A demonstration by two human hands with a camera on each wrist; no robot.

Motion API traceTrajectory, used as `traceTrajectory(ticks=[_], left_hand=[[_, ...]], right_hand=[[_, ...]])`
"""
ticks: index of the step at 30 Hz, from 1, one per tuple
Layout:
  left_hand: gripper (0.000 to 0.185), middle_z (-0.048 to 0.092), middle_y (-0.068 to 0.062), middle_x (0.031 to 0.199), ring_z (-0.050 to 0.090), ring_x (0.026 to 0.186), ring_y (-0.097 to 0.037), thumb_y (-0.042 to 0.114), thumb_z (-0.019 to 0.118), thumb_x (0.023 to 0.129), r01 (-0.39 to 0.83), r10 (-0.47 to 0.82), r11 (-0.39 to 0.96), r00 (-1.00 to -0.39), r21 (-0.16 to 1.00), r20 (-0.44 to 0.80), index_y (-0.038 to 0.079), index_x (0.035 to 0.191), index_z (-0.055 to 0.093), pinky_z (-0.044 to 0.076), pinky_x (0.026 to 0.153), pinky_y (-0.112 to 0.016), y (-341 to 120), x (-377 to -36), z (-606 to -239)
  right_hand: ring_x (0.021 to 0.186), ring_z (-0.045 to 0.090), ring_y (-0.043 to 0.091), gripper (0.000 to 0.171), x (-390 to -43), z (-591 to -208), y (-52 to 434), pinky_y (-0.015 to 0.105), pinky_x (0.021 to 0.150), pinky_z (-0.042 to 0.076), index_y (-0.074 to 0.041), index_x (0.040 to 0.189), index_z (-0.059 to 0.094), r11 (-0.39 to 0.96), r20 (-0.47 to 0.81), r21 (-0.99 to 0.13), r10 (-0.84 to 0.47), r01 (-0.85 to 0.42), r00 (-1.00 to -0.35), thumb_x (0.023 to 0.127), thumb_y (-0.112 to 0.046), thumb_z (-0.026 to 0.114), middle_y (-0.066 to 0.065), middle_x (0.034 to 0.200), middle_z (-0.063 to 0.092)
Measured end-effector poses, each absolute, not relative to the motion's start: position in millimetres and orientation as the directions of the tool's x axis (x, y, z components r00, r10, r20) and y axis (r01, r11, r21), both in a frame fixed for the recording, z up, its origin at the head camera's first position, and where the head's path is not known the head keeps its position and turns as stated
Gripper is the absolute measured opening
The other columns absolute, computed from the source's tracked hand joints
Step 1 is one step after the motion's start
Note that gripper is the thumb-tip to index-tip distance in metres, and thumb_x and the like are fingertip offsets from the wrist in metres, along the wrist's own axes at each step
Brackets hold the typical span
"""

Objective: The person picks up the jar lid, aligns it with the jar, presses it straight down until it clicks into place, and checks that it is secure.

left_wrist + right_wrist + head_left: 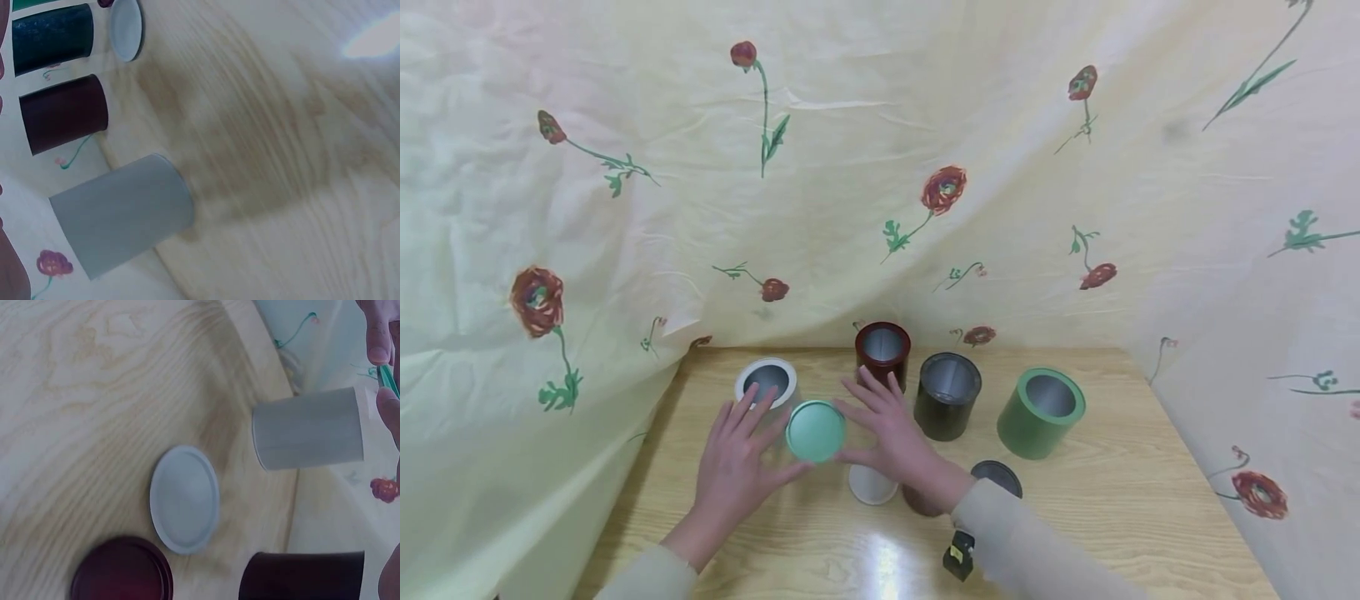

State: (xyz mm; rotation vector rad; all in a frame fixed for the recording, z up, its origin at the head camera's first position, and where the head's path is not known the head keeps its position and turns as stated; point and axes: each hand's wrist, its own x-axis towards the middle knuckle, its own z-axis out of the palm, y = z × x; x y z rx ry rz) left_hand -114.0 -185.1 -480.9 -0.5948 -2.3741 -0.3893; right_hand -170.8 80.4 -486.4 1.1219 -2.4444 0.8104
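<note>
A round green lid (816, 431) is held up flat-face toward the head camera, between both hands. My left hand (733, 467) pinches its left edge, thumb low and index finger high. From the right, my right hand (887, 423) grips the opposite edge between thumb and fingers; the lid's thin green edge (387, 381) shows between them in the right wrist view. Just behind the left fingers stands an open white canister (787, 377), partly covered by them. A white lid (872, 487) lies on the table below the right hand. The left wrist view catches only slivers of the left hand.
Behind the right hand stand a dark red canister (901, 367), a black canister (942, 417) and a green canister (1030, 425), all open-topped. A dark red lid (919, 502) and a black lid (997, 475) lie near the right forearm. Flowered cloth (850, 208) rises behind the wooden table (1135, 500).
</note>
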Motion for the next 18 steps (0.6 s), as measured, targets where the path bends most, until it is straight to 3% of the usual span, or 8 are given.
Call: traceTrajectory(ticks=[7,18], left_hand=[[0.086,0.064,-0.019,0.147,0.053,0.142,-0.047,0.058,0.097,0.06,0.518,0.327,0.847,-0.688,0.123,0.647,0.01,0.129,0.078,0.043,0.112,-0.073,-171.2,-128.6,-474.9],[0.081,0.065,-0.017,0.148,0.05,0.147,-0.042,0.063,0.095,0.065,0.517,0.348,0.847,-0.716,0.125,0.605,0.014,0.128,0.08,0.038,0.12,-0.068,-141.0,-147.6,-464.3]], right_hand=[[0.16,0.029,0.039,0.076,-176.6,-476.4,97.0,0.076,0.124,0.015,-0.012,0.143,0.071,0.572,0.464,-0.378,-0.564,-0.728,-0.683,0.078,-0.042,0.096,0.009,0.166,0.046],[0.154,0.036,0.048,0.081,-183.3,-466.6,127.4,0.079,0.121,0.019,-0.009,0.142,0.071,0.596,0.523,-0.332,-0.529,-0.731,-0.668,0.072,-0.038,0.1,0.015,0.162,0.051]])
